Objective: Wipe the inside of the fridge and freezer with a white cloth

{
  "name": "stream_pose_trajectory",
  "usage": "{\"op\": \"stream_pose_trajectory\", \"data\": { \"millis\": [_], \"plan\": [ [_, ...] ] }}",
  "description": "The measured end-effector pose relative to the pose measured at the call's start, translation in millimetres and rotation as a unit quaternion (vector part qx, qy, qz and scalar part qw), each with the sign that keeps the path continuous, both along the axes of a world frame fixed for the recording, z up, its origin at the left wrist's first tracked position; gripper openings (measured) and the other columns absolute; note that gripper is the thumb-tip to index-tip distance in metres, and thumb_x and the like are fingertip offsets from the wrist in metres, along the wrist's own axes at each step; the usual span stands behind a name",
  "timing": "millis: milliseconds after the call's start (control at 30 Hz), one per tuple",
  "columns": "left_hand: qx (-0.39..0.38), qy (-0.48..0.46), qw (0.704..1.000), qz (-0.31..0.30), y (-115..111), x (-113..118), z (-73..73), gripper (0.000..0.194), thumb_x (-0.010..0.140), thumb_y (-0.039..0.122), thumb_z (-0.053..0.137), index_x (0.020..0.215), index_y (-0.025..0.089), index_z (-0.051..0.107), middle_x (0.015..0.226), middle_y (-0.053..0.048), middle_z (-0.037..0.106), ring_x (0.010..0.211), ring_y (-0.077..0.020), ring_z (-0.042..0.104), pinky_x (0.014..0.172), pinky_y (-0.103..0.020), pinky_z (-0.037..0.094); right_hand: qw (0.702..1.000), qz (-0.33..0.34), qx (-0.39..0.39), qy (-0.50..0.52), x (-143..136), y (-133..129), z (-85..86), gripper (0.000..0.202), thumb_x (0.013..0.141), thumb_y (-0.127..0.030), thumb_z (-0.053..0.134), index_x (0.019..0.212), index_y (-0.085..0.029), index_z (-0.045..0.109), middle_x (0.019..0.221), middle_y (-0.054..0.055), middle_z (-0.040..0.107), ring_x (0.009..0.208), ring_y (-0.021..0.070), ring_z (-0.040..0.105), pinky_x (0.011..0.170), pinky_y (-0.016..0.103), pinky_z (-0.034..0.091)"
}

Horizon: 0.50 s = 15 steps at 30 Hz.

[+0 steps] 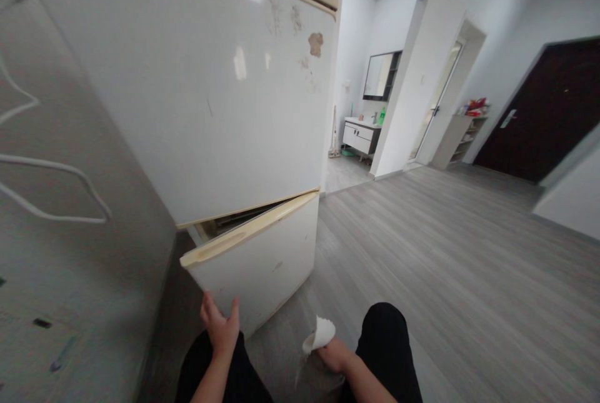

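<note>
A white fridge (225, 97) with worn, stained paint stands in front of me. Its lower door (262, 253) is swung slightly ajar, showing a dark gap under the upper door. My left hand (219, 328) is raised with fingers apart, touching or just short of the lower door's bottom edge; it holds nothing. My right hand (330, 353) is low between my knees and grips a crumpled white cloth (320, 334). My legs in black trousers (389, 340) show at the bottom, as if I crouch.
A grey wall (60, 234) with white line markings runs along the left. Grey wood flooring (445, 265) stretches right. Beyond are a washroom vanity (360, 135) with mirror, a small shelf (462, 134) with items and a dark door (548, 115).
</note>
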<state>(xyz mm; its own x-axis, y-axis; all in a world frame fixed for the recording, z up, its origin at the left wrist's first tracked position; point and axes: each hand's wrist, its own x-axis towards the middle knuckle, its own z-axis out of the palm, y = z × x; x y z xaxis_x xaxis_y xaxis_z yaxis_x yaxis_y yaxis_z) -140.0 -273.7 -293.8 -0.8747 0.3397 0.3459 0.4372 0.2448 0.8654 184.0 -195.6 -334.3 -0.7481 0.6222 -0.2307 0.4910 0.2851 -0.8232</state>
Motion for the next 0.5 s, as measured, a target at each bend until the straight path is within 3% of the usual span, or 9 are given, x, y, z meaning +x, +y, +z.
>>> {"op": "stream_pose_trajectory", "data": {
  "millis": [100, 167, 300, 400, 500],
  "plan": [
    [-0.002, -0.039, 0.999, -0.019, 4, -17, 8.9, 0.092, 0.077, 0.047, 0.065, 0.156, 0.019, 0.027, 0.15, -0.019, 0.037, 0.145, -0.0383, 0.033, 0.117, -0.054, 0.033, 1.0, -0.005, -0.005, -0.011, 0, -1, 1.7, 0.054, 0.087, -0.026, 0.048, 0.138, -0.013, 0.061, 0.141, 0.016, 0.058, 0.139, 0.0306, 0.046, 0.122, 0.043, 0.026],
    [-0.012, -0.063, 0.998, -0.022, 9, -31, 22.2, 0.091, 0.077, 0.05, 0.065, 0.154, 0.016, 0.032, 0.152, -0.02, 0.036, 0.147, -0.0378, 0.031, 0.119, -0.052, 0.03, 1.0, -0.007, -0.008, -0.016, 0, -1, 1.9, 0.053, 0.087, -0.025, 0.047, 0.138, -0.013, 0.061, 0.14, 0.015, 0.058, 0.139, 0.0303, 0.046, 0.122, 0.044, 0.026],
    [-0.007, -0.073, 0.997, -0.015, 30, -60, 67.6, 0.086, 0.079, 0.053, 0.061, 0.15, 0.008, 0.04, 0.156, -0.023, 0.03, 0.149, -0.0362, 0.026, 0.12, -0.049, 0.031, 1.0, 0.002, -0.002, -0.013, -1, 0, 3.8, 0.05, 0.088, -0.024, 0.047, 0.136, -0.017, 0.063, 0.138, 0.013, 0.06, 0.138, 0.0285, 0.047, 0.122, 0.042, 0.025],
    [0.028, -0.054, 0.998, -0.029, 52, -78, 106.7, 0.087, 0.078, 0.05, 0.064, 0.152, 0.012, 0.037, 0.161, -0.022, 0.021, 0.146, -0.0351, 0.034, 0.116, -0.047, 0.038, 1.0, 0.011, 0.004, -0.006, -2, 1, 6.9, 0.049, 0.088, -0.022, 0.046, 0.134, -0.019, 0.065, 0.136, 0.012, 0.062, 0.138, 0.0267, 0.048, 0.123, 0.041, 0.023],
    [0.024, -0.063, 0.997, -0.028, 72, -91, 132.0, 0.09, 0.078, 0.051, 0.066, 0.152, 0.011, 0.035, 0.163, -0.022, 0.016, 0.15, -0.035, 0.025, 0.121, -0.048, 0.027, 1.0, 0.017, 0.007, 0.004, -2, 1, 8.2, 0.047, 0.09, -0.025, 0.044, 0.131, -0.016, 0.066, 0.134, 0.015, 0.063, 0.134, 0.0287, 0.052, 0.122, 0.046, 0.025]
  ]
}}
